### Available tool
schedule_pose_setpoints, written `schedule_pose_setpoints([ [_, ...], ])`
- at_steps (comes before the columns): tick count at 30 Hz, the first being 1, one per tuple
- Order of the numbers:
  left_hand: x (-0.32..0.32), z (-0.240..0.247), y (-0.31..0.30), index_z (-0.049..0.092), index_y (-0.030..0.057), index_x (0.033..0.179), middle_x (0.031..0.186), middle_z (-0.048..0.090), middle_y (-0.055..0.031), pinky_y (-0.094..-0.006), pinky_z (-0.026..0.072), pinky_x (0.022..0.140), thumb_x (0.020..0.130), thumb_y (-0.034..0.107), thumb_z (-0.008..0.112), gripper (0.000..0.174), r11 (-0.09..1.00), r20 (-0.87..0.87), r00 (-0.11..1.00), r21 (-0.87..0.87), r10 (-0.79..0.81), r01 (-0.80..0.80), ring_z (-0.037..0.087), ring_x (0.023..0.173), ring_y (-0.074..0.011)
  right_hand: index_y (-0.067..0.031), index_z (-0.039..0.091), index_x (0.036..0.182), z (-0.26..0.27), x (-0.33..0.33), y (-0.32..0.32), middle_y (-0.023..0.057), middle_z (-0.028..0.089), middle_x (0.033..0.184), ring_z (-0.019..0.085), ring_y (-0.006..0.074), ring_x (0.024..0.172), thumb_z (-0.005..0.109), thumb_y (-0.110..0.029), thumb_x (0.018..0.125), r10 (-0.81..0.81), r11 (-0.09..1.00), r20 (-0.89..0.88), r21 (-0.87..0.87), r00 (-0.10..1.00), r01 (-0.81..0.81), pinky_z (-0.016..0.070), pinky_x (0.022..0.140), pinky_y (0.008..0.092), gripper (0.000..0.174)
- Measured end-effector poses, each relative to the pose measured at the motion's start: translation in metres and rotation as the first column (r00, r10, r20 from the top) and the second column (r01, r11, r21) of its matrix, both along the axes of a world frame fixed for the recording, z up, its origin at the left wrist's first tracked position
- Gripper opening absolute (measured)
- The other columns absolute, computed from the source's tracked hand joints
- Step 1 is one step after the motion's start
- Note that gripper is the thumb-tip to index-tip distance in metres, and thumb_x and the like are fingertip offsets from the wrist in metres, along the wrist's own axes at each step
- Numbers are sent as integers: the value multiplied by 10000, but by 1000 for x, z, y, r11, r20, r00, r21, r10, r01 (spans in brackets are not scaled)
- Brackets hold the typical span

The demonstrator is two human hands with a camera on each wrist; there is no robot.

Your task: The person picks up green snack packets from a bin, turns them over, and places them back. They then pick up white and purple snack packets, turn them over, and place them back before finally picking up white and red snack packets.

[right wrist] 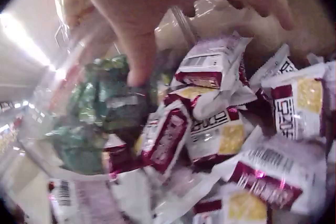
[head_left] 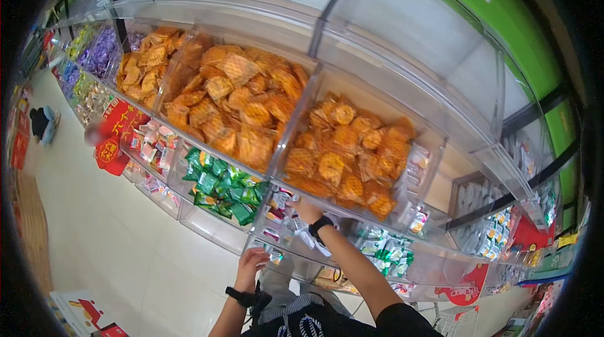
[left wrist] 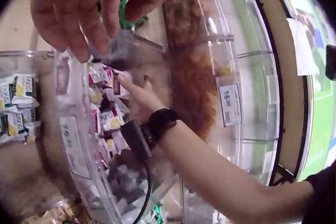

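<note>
Shop bins (head_left: 211,230) gleam; right hand (head_left: 308,212) spread over packets (right wrist: 210,134), left hand (head_left: 251,263) loose, fingers gripping nothing: best pinch one edge cleanly!

A maroon-and-white packet (right wrist: 300,106) reads "好吃点"; a price tag (left wrist: 230,106) on a clear bin (left wrist: 226,66) shows "16", smaller digits blurred; a red sign (head_left: 126,120) bears "六".

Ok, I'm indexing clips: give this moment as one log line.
right hand: over maroon-and-white snack packets, nothing visibly held | left hand: nearby, nothing visibly held | green snack packets: left of maroon-and-white ones
</note>
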State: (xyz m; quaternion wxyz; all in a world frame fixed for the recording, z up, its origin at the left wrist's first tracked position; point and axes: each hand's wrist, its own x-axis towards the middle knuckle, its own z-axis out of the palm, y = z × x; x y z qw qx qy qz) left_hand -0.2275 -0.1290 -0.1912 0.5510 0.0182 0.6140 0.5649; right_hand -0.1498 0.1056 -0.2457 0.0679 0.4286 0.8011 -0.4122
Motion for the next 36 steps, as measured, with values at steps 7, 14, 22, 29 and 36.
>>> schedule_pose_setpoints([
  [7, -43, 1, -43, 511, 51, 949, 849, 585, -86, -281, 401, 714, 762, 151, 469, 216, 975, -48, 982, -124, 180, -185, 550, 803, -165, 37, 305, 1209, -30, -45, 7, 271, 322, 1229, 283, 360, 1171, 754, -387, 487, 12, 994, -152, -107, 988, -28, 227, 970, 367, 951],
  [14, -40, 3, -49, 515, 60, 950, 845, 584, -79, -282, 400, 709, 770, 139, 450, 207, 978, -31, 983, -97, 181, -183, 546, 795, -161, 1, 371, 1176, -141, -33, 43, 230, 385, 1193, 349, 347, 1127, 777, -368, 409, 245, 859, -44, 473, 969, -196, 269, 950, 380, 943],
  [22, -20, 1, -38, 521, 51, 945, 841, 588, -73, -271, 403, 705, 772, 118, 446, 200, 984, 42, 985, -71, 169, -166, 556, 802, -161, -25, 390, 1176, -139, -30, 31, 189, 393, 1208, 387, 324, 1098, 754, -369, 454, 59, 994, 69, 88, 996, -65, 290, 932, 348, 878],
  [29, -5, 15, -16, 496, 52, 1001, 872, 583, -77, -287, 411, 739, 796, 155, 454, 233, 998, 23, 998, -23, 53, -53, 553, 836, -176, -14, 496, 1036, -87, -30, 22, 139, 536, 1018, 515, 288, 903, 682, -271, 605, -129, 962, 87, -231, 988, 146, 396, 773, 359, 536],
  [36, 6, 9, 22, 504, 47, 987, 872, 586, -71, -278, 412, 742, 799, 161, 469, 223, 998, -37, 999, 64, -2, 5, 551, 839, -165, -42, 513, 975, -74, 16, 14, 86, 544, 899, 532, 223, 784, 646, -162, 655, -575, 791, -262, -420, 775, 445, 424, 640, 335, 366],
])
